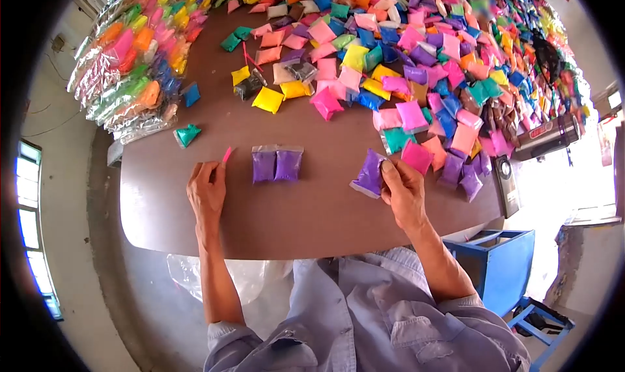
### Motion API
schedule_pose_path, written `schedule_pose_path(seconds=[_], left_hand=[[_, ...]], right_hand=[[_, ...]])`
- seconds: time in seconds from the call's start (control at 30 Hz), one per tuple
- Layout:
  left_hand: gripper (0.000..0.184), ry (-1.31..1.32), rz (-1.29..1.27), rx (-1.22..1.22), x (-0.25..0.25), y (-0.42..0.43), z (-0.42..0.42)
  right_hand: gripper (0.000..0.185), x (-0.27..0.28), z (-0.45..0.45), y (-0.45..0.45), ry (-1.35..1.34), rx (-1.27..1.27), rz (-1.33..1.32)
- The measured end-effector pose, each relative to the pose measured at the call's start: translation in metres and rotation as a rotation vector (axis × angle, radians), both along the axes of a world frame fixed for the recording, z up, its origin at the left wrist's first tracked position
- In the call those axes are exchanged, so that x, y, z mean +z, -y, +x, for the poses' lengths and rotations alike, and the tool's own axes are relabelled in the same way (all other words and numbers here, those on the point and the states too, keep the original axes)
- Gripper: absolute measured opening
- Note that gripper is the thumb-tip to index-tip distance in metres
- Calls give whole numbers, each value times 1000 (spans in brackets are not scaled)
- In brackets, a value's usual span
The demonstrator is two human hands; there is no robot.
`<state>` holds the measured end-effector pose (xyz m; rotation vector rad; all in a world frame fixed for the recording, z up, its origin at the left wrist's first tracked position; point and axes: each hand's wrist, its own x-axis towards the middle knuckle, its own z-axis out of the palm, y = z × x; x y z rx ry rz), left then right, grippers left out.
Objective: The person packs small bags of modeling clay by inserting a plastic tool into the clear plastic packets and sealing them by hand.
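While the fingers of my right hand (405, 188) pinch a purple packet (368, 174) at its right edge, thumb on top, my left hand (207, 191) rests at the left of the table (325, 222), near its close edge. The left fingers are drawn together, with a slim pink strip (227, 154) poking out past their tips on the far side; how much of it they cover, I cannot tell. The purple packet in my right hand is tilted, and I cannot tell whether its lower corner touches the table.

Between my hands, nearer the left one, lie two more purple packets (277, 165), side by side and touching, with their clear edges toward the far side. Just beyond my right hand is a bright pink packet (416, 157), at the near fringe of a great heap of coloured packets (410, 72) that spreads over the far and right parts of the table. Beyond my left hand lie a green packet (187, 135) and, farther off, a blue packet (191, 95), near a stack of filled clear bags (130, 66) at the far left. To the right, below table height, stands a blue stool (511, 268).
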<state>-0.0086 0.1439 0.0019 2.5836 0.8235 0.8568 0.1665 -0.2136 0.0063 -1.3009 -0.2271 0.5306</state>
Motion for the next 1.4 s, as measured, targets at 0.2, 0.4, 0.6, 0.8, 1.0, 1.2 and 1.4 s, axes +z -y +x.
schedule_pose_path(seconds=[0.2,0.4,0.6,0.8,1.0,1.2,1.4], left_hand=[[13,-46,-102,51,17,38,-26],[15,159,-287,-220,39,149,-2],[30,228,-835,-430,34,223,67],[19,-24,-787,-397,28,221,59],[18,-133,-699,-409,34,215,52],[26,18,-952,-343,23,223,54],[22,60,-966,-362,14,220,51]], right_hand=[[31,-1,-8,0,29,38,17],[32,-7,-8,0,154,46,16],[29,-4,-12,9,189,106,5],[27,-6,-10,14,58,97,185],[23,-5,-6,19,145,297,10],[18,-4,-6,19,151,177,-17],[18,2,-3,23,89,272,-67]])
